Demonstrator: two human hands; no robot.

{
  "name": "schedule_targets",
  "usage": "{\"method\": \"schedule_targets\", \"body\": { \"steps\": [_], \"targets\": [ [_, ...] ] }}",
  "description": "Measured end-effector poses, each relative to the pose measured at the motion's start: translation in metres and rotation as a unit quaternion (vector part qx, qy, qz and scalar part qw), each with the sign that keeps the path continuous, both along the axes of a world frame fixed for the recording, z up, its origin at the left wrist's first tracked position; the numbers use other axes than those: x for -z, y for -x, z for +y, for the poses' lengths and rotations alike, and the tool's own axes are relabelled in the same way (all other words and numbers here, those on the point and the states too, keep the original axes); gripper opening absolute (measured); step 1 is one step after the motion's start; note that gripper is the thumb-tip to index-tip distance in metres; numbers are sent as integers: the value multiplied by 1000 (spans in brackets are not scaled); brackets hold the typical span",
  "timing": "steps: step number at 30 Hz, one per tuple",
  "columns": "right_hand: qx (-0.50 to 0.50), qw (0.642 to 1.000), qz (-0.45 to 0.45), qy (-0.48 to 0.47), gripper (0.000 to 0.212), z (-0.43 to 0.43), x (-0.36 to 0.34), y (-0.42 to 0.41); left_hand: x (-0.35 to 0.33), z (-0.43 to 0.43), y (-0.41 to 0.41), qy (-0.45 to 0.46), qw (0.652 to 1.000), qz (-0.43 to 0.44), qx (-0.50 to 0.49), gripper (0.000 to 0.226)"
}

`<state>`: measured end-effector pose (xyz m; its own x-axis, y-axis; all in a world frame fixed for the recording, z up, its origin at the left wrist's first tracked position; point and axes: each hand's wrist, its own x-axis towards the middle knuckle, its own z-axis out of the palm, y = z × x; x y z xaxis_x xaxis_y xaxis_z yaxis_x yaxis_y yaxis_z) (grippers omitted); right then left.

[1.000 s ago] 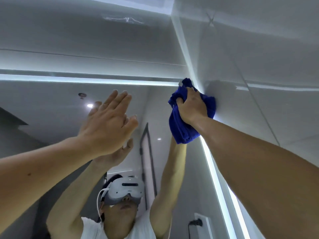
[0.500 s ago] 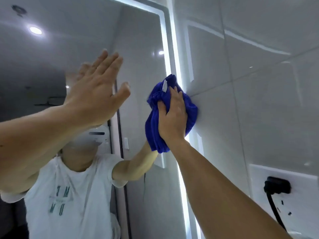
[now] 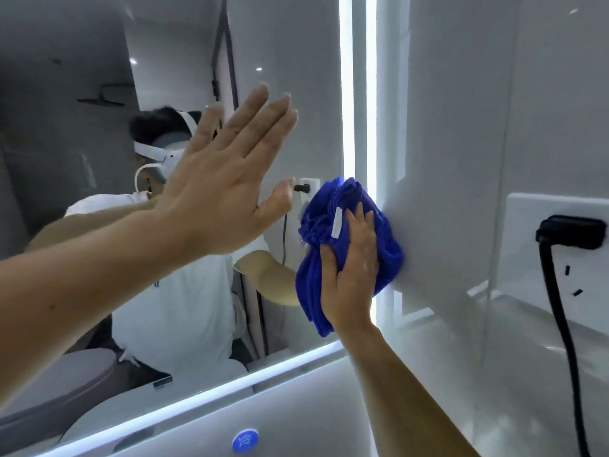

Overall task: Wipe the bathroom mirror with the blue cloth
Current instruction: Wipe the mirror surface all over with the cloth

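Observation:
The bathroom mirror (image 3: 303,94) fills the left and middle of the view, with lit strips along its right and bottom edges. A bunched blue cloth (image 3: 324,225) with a white label lies against the mirror's right lit edge. My right hand (image 3: 354,268) presses it there, fingers laid over the cloth and thumb curled round its left side. My left hand (image 3: 227,186) is held up flat in front of the glass, fingers straight and together, holding nothing. Whether the left palm touches the glass cannot be told.
A white tiled wall (image 3: 461,127) adjoins the mirror on the right. On it sits a white socket plate (image 3: 560,245) with a black plug and cable (image 3: 560,324) hanging down. A blue round button (image 3: 245,441) glows below the mirror's bottom strip.
My right hand has slid the cloth down the mirror's right edge from the top corner toward the lower part. My view has tilted downward. The left hand stays raised and flat.

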<state>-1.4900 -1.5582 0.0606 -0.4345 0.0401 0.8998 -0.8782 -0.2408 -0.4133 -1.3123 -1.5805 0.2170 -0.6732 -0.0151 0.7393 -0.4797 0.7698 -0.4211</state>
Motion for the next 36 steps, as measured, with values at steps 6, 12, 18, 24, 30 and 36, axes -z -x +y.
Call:
{"method": "schedule_targets", "body": {
  "steps": [6,12,18,24,30,36],
  "targets": [
    [-20,999,5,-33,50,9,117,-1,43,12,-11,-26,999,-35,-11,71],
    [-30,992,-29,-121,61,20,194,-6,53,19,-24,-38,999,-31,-17,71],
    [-3,994,27,-106,49,26,136,-12,46,31,-27,-27,999,-22,-17,70],
    [29,999,32,-19,51,5,-24,0,40,28,-29,-9,1000,-4,-5,70],
    [4,1000,3,22,47,-2,49,-4,53,14,-36,-4,1000,2,-1,69],
    [9,993,-117,31,59,-11,159,-36,62,10,-45,-7,1000,-5,-17,69]
  ]
}}
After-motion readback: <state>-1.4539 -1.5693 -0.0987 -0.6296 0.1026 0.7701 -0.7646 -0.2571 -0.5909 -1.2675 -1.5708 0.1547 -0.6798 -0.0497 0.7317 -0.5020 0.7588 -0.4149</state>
